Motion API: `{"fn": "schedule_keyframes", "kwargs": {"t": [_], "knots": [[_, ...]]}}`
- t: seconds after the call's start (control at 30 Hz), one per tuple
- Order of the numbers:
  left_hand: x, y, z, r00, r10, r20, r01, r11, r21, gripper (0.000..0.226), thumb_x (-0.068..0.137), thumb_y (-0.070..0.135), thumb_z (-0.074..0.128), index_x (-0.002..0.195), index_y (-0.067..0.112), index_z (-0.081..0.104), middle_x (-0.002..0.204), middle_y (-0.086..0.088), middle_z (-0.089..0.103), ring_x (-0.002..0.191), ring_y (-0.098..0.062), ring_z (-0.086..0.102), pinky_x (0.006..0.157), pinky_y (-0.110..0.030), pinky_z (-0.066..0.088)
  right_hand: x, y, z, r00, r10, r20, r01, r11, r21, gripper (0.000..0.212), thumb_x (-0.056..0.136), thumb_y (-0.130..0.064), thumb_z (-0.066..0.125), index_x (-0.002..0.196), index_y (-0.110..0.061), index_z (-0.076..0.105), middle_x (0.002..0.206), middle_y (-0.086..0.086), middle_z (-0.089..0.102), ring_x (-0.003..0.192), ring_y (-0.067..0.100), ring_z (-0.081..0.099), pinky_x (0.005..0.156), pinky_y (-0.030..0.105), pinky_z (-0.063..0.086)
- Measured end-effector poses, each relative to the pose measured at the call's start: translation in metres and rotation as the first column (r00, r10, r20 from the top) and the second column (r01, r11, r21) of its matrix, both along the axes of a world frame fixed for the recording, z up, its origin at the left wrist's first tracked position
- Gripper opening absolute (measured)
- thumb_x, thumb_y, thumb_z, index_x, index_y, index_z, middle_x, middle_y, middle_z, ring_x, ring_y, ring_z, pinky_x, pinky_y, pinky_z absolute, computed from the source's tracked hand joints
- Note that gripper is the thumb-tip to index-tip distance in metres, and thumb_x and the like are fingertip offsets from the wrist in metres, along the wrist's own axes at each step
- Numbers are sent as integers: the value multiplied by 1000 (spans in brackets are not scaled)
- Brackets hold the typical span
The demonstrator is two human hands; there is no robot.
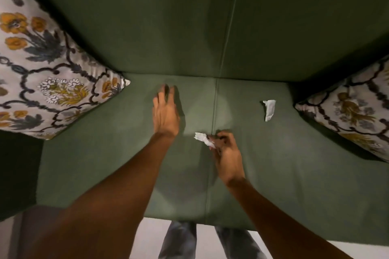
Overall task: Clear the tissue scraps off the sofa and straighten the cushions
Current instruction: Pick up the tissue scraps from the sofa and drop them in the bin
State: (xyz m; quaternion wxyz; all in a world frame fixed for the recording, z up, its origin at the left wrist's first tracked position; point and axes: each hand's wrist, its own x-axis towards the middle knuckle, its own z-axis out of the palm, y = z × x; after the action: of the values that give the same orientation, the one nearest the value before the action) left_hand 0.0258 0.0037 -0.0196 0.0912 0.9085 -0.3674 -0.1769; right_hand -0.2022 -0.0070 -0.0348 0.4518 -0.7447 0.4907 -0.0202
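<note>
right hand (228, 154): clenched on a tissue scrap (203, 138)
left hand (166, 111): released, fingers spread over the sofa (294, 164)

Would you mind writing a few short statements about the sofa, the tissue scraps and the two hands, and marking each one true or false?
1. The right hand pinches a tissue scrap. True.
2. The left hand holds a tissue scrap. False: it is open and flat over the sofa seat, holding nothing.
3. A second tissue scrap lies loose on the seat near the right cushion. True.
4. Both cushions lie flat in the middle of the seat. False: the left cushion and the right one sit at opposite ends, against the backrest.
5. The sofa is red. False: it is green.
</note>
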Motion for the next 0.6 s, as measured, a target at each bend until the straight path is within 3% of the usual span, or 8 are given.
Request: {"fn": "schedule_keyframes", "kwargs": {"t": [0.03, 0.1, 0.17, 0.33, 0.43, 0.5, 0.6], "knots": [[6, -4, -5, 1000, 0, -13, 0, 1000, 24, 73, 93, -7, 60, 160, 11, 37, 171, -18, 22, 141, -43, 38, 121, -47, 36, -2, -3, -3, 1000, 11, 20, -10, 1000, -19, 29, 101, -4, 66, 127, -11, 76, 125, 11, 62, 110, 30, 69, 90, 0, 40], [10, -7, -13, 998, 36, -42, -34, 998, 49, 79, 84, -16, 62, 157, 8, 42, 171, -20, 22, 143, -44, 35, 124, -43, 32, -8, -10, -7, 998, 51, 31, -50, 998, -33, 30, 97, 4, 69, 121, -7, 81, 119, 16, 67, 106, 29, 72, 93, 3, 39], [5, -1, -17, 996, 63, -57, -62, 998, 5, 74, 79, -20, 63, 149, 2, 52, 162, -22, 37, 140, -44, 41, 123, -40, 35, -13, -13, -9, 997, 70, 16, -69, 997, -34, 32, 96, 4, 70, 123, -9, 81, 120, 17, 70, 107, 31, 73, 94, 11, 40], [-15, 8, -17, 982, 25, -188, -61, 980, -189, 28, 93, -12, 63, 116, -4, 76, 120, -24, 69, 108, -43, 68, 101, -37, 49, -8, -5, -7, 993, -65, 95, 62, 997, 41, 31, 93, 5, 74, 119, -10, 83, 110, 13, 74, 94, 0, 63, 89, -6, 39], [-45, -5, -11, 971, -10, -240, -49, 969, -241, 16, 93, -3, 71, 107, -3, 79, 108, -24, 73, 97, -42, 72, 91, -43, 56, -11, -8, 1, 951, -289, 110, 284, 957, 53, 21, 95, -4, 78, 113, -12, 85, 107, 8, 79, 92, 10, 74, 92, 19, 57], [-66, -19, -6, 965, -41, -260, -30, 964, -265, 14, 93, 0, 72, 106, -2, 78, 104, -23, 71, 92, -41, 72, 87, -46, 58, -19, -13, 8, 893, -439, 97, 437, 898, 49, 18, 95, -6, 79, 111, -12, 85, 105, 4, 80, 91, 12, 76, 92, 24, 59], [-100, -49, 1, 944, -116, -310, 23, 957, -288, 20, 97, 4, 69, 115, -1, 76, 110, -19, 69, 99, -38, 70, 94, -47, 57, -46, -32, 19, 798, -598, 71, 597, 802, 35, 14, 97, -12, 79, 108, -13, 86, 101, 5, 81, 86, 16, 78, 88, 28, 62]]}}
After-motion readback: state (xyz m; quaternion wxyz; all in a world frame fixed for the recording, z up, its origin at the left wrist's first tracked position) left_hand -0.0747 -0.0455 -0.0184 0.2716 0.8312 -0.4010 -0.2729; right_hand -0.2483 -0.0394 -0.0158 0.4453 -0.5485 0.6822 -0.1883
